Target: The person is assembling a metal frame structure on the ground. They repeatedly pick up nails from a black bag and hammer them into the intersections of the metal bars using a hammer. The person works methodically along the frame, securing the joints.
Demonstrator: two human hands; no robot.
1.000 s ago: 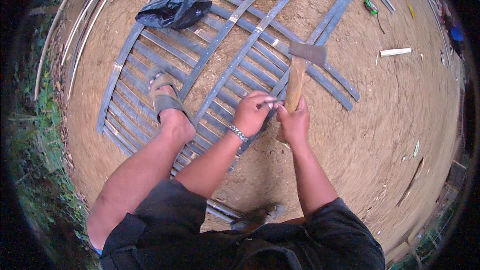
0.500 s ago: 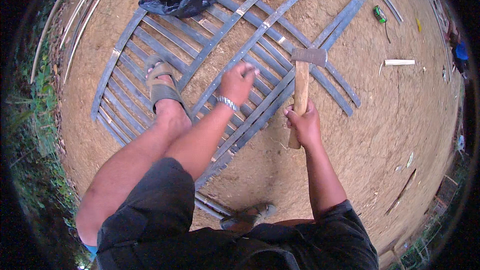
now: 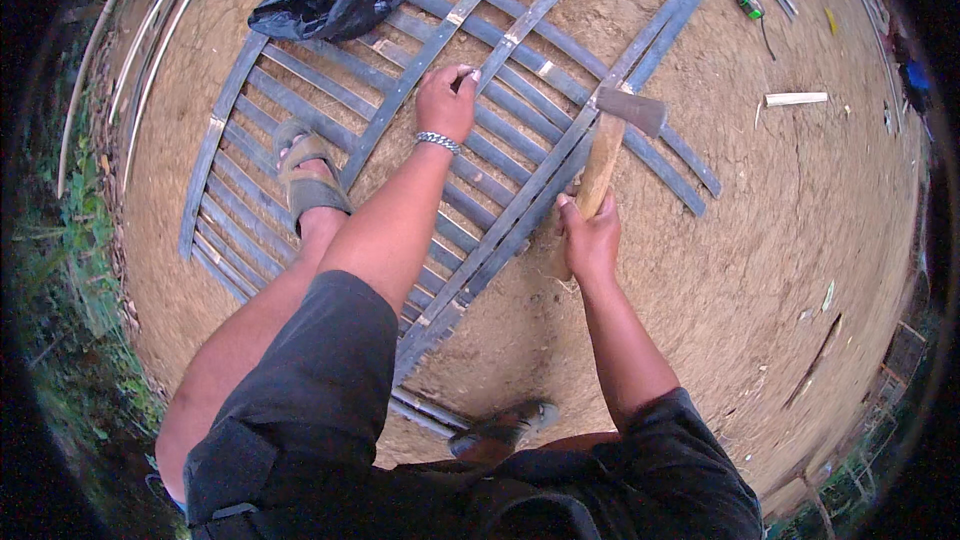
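Note:
My right hand is wrapped round the wooden handle of a hatchet, its dark blade raised at the top and turned to the right. Below the blade lies a lattice frame of grey-blue slats on the dirt ground. My left hand, with a chain bracelet at the wrist, hovers over two long crosspieces of the frame. Its thumb and fingers are closed together; anything between them is too small to name. My sandalled left foot stands on the slats at the left.
A black plastic bag lies on the frame's far left part. To the far right are a green tape measure and a pale wood piece. Long poles lie along the left edge, beside green plants.
My left hand has moved up and left over the frame. The hatchet has tilted further to the right, and the whole view has shifted slightly.

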